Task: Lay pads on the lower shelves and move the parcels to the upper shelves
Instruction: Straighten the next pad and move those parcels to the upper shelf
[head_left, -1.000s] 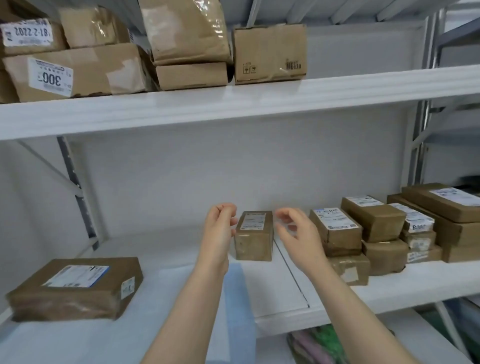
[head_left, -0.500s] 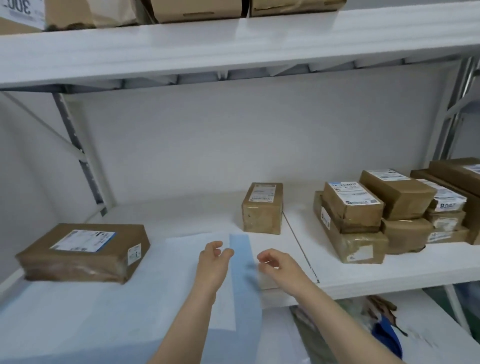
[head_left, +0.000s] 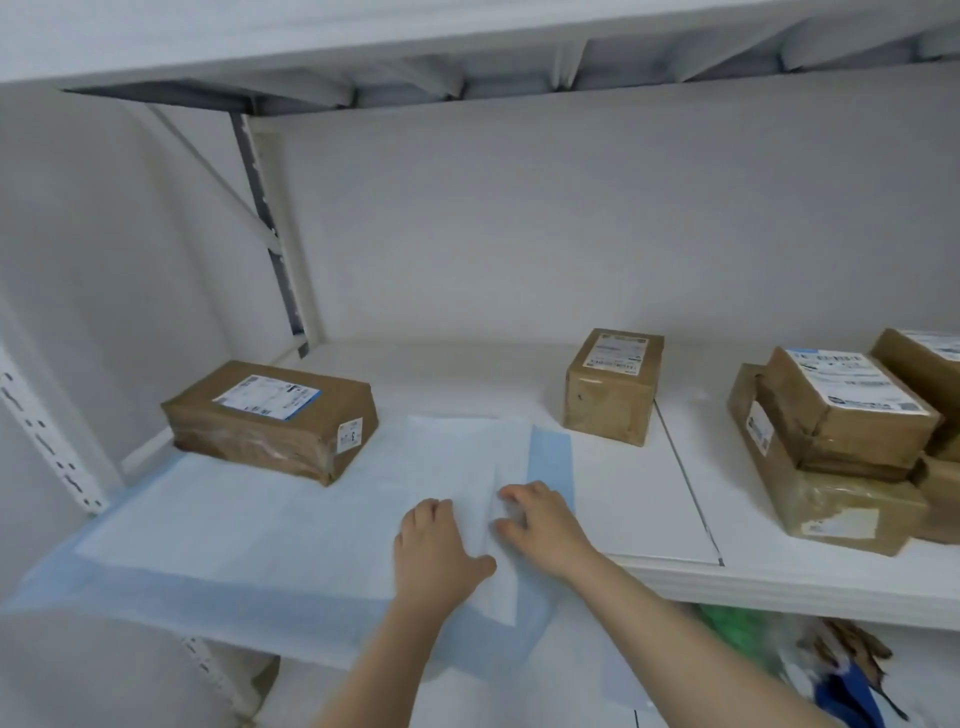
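Observation:
A blue-edged white pad (head_left: 291, 525) lies on the left part of the lower shelf (head_left: 644, 499) and hangs over its front edge. My left hand (head_left: 434, 551) presses flat on the pad near its right end, thumb spread out. Just right of it, my right hand (head_left: 540, 519) has bent fingers and thumb pinching a raised fold of the pad. A large brown parcel (head_left: 270, 421) sits on the pad's far left part. A small brown parcel (head_left: 613, 387) stands on bare shelf behind my hands. Stacked parcels (head_left: 831, 447) fill the right end.
The upper shelf's underside (head_left: 467, 78) runs across the top. A slotted upright (head_left: 47, 436) stands at the left front, and another post (head_left: 270, 228) at the back. Below the shelf at right lie green and blue items (head_left: 779, 644).
The view tipped down, so the upper shelf's parcels left the frame. Both hands dropped from beside the small parcel onto the pad's right end.

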